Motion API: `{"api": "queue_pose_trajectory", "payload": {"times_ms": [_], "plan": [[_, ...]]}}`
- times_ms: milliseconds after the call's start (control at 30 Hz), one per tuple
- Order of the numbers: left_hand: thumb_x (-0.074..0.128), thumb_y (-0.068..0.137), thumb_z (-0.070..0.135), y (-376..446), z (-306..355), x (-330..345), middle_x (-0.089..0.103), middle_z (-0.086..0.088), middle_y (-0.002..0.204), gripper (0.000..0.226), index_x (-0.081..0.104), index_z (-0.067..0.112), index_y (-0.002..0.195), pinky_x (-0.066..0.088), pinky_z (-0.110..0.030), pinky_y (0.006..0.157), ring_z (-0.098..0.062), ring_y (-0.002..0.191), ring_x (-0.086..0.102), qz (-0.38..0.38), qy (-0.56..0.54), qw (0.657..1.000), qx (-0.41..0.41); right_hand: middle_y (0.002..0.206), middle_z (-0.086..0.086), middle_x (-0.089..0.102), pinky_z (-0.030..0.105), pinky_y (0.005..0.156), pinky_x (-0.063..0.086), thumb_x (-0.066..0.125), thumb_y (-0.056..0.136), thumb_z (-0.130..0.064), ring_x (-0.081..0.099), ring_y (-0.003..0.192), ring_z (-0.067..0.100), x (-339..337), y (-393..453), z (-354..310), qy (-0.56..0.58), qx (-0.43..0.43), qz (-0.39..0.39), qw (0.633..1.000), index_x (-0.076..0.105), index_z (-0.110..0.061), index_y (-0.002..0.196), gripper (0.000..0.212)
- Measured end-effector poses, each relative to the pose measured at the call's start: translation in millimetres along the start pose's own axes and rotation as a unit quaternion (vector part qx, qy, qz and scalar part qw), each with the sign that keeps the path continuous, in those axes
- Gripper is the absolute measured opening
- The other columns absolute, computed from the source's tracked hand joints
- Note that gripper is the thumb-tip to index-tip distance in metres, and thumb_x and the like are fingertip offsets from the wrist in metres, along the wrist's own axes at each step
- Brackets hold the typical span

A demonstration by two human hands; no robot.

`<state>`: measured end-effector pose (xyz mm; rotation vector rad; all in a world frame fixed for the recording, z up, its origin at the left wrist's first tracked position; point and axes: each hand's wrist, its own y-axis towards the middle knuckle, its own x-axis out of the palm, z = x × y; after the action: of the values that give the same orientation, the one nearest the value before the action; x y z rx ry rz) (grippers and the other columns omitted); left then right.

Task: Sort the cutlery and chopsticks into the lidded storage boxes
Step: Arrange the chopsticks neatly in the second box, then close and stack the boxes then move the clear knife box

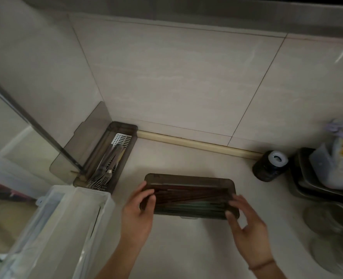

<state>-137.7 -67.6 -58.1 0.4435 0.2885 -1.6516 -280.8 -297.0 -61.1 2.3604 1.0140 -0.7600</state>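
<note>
Chopsticks (188,195) lie crosswise in lidded box (190,184), hands at both ends.

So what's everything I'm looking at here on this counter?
Chopstick box: one, smoky brown, lid shut, centre, chopsticks inside.
Fork box: one, smoky brown, lid up, left corner by the wall.
Forks: several, steel, in the fork box.
Clear bin: one, whitish, lower left.
Jar: one, dark, pale lid, right by the wall.
Trays: stacked, dark, far right.
Left hand: on the chopstick box's left end.
Right hand: at its right end.
</note>
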Motion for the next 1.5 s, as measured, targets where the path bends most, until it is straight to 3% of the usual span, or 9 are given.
{"api": "queue_pose_trajectory", "payload": {"times_ms": [100,267,400,533,700,1100,1233,1333,1500], "plan": [[0.075,0.081,0.016,-11.4,-12.7,2.6,0.049,0.006,0.14,0.035,0.067,0.018,0.115,0.036,-0.026,0.107,-0.008,0.129,0.045,-0.008,0.069,0.996,0.052,0.123,0.002,0.062,0.042,0.096,0.047,0.081,0.067,-0.008,0.053,0.121,0.026,2.4,-11.5,8.9,-0.094,-0.064,0.047,0.992,0.071,-0.016,0.096,0.032],[0.08,0.074,0.034,-26.9,-24.2,10.6,0.032,0.017,0.147,0.075,0.044,0.029,0.14,0.022,-0.001,0.103,0.005,0.131,0.033,-0.034,0.062,0.997,0.025,0.125,-0.003,0.056,0.034,0.077,0.056,0.08,0.072,-0.017,0.061,0.103,0.012,18.5,-24.6,15.9,0.037,0.065,0.006,0.997,0.054,-0.036,0.12,0.058],[0.085,0.069,0.024,-28.8,-29.3,18.1,0.048,0.011,0.14,0.078,0.044,0.057,0.125,0.035,-0.025,0.108,-0.003,0.126,0.047,-0.009,-0.025,0.998,-0.062,0.116,-0.005,0.062,0.016,0.07,0.053,0.077,0.074,-0.008,0.062,0.095,0.004,26.6,-29.3,24.9,0.08,0.069,0.024,0.994,0.054,-0.044,0.117,0.061],[0.086,0.068,0.022,-3.6,-27.3,27.0,0.053,0.011,0.134,0.076,0.046,0.053,0.125,0.038,-0.025,0.104,-0.001,0.122,0.05,-0.031,-0.025,0.998,-0.057,0.105,-0.003,0.066,0.002,0.07,0.044,0.081,0.069,-0.007,0.062,0.079,0.005,26.7,-10.0,29.1,0.022,0.077,0.032,0.996,0.061,-0.035,0.113,0.056],[0.081,0.073,0.033,54.8,-6.7,48.6,0.046,0.006,0.136,0.075,0.044,0.031,0.138,0.043,-0.031,0.104,-0.011,0.121,0.049,-0.078,0.025,0.996,-0.038,0.1,-0.002,0.068,0.027,0.079,0.054,0.077,0.076,-0.012,0.065,0.081,0.01,25.6,51.4,25.2,-0.001,0.09,0.012,0.996,0.065,-0.021,0.112,0.04],[0.065,0.085,0.047,108.9,31.3,60.7,0.03,-0.002,0.15,0.07,0.035,0.028,0.146,0.035,-0.041,0.11,-0.024,0.136,0.03,-0.091,0.17,0.981,-0.017,0.106,0.003,0.069,0.036,0.084,0.051,0.066,0.085,-0.029,0.063,0.09,0.022,26.0,116.1,31.2,-0.032,0.135,-0.081,0.987,0.052,-0.037,0.126,0.044],[0.062,0.085,0.043,96.2,48.4,0.9,0.034,-0.003,0.149,0.056,0.05,0.022,0.136,0.032,-0.04,0.105,-0.025,0.135,0.029,0.065,0.166,0.977,0.115,0.104,0.011,0.06,0.04,0.073,0.052,0.072,0.078,-0.026,0.059,0.088,0.035,21.6,108.9,10.0,-0.208,0.057,-0.014,0.976,0.056,-0.029,0.126,0.051],[0.06,0.081,0.04,80.2,47.8,-59.9,0.039,-0.008,0.142,0.054,0.054,0.017,0.13,0.032,-0.041,0.103,-0.03,0.128,0.034,0.247,0.154,0.947,0.134,0.101,0.012,0.061,0.036,0.068,0.052,0.077,0.073,-0.014,0.062,0.082,0.033,42.9,103.5,-40.6,-0.162,-0.044,0.052,0.984,0.066,-0.018,0.109,0.038],[0.068,0.083,0.033,73.0,19.9,-129.7,0.035,-0.017,0.146,0.07,0.037,0.009,0.141,0.031,-0.052,0.105,-0.039,0.13,0.034,0.254,0.258,0.932,-0.032,0.095,-0.005,0.061,0.014,0.074,0.044,0.072,0.081,-0.025,0.061,0.081,0.011,119.9,100.9,-152.2,0.073,-0.114,-0.226,0.965,0.067,-0.023,0.102,0.022]]}}
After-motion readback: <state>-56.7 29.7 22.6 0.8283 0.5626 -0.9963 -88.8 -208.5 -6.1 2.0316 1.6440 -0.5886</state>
